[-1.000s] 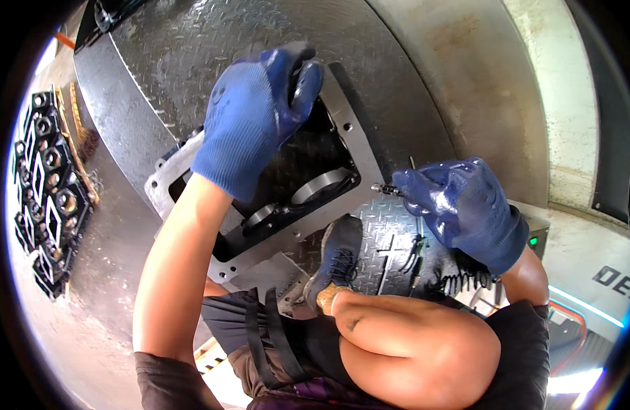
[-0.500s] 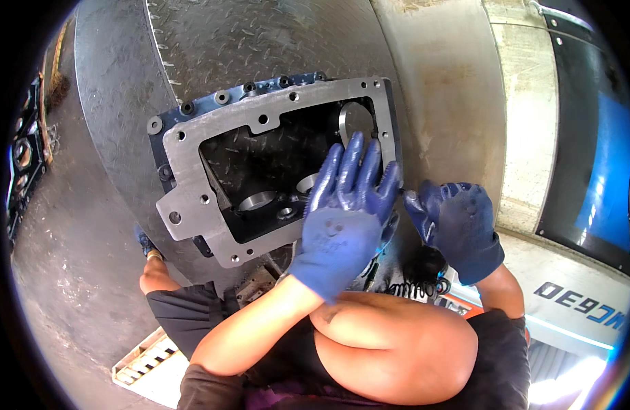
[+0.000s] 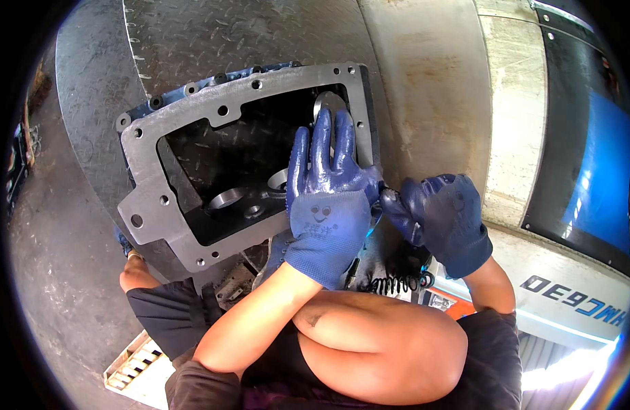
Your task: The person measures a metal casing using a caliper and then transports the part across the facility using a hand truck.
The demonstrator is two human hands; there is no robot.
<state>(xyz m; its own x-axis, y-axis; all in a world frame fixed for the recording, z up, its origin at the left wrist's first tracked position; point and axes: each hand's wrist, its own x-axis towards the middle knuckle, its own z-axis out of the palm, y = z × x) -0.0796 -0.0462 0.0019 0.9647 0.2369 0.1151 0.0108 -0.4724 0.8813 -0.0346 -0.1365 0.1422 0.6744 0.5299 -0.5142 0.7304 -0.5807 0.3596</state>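
A large metal housing (image 3: 141, 195) with a machined grey flange and a dark hollow lies before me on tread plate. My left hand (image 3: 332, 184), in a blue coated glove, lies palm down over the housing's near right edge. Three of its fingers stretch out over the hollow; the finger nearest my right hand is bent and its thumb is hidden. Just right of the housing is my right hand (image 3: 434, 215), also gloved. Its fingers are curled closed close to the left hand's bent finger, and what they hold, if anything, cannot be made out.
Bolt holes line the flange, and round bores (image 3: 225, 198) show inside the hollow. Near my knee hangs a black coiled hose (image 3: 400, 281). A white and blue machine panel (image 3: 574, 287) stands at the right. A wooden pallet (image 3: 137, 369) lies at the lower left.
The view has shifted, so the housing appears farther left. My left hand's finger nearest the right hand has gone from stretched out to bent. My right hand remains curled close by.
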